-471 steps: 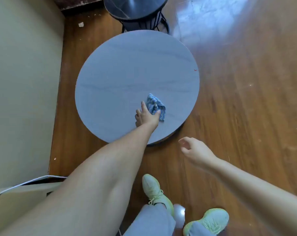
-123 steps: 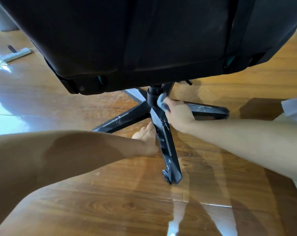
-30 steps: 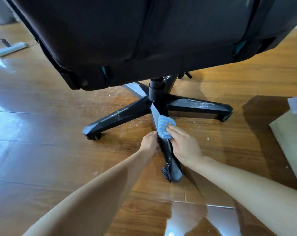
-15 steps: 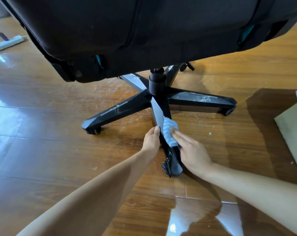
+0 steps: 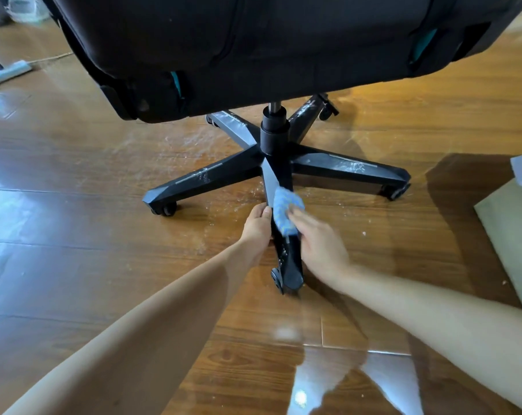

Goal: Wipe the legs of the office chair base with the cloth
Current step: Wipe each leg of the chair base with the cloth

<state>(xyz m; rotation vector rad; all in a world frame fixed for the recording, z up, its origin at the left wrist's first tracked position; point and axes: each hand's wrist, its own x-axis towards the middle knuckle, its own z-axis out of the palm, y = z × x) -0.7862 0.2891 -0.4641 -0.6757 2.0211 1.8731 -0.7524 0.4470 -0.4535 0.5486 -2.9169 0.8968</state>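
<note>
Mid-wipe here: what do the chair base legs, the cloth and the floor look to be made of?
Chair base legs: probably moulded black plastic, semi-gloss, with faceted edges and whitish dusty smears; painted metal is possible.
Cloth: soft fabric, perhaps microfibre, blue-and-white striped, bunched up.
Floor: wood or wood-look laminate planks, glossy, with visible grain, seams and bright reflections.

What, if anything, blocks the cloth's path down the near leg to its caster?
Nothing visible does. The right hand holds the cloth on the near leg; the left hand touches only its left side.
</note>
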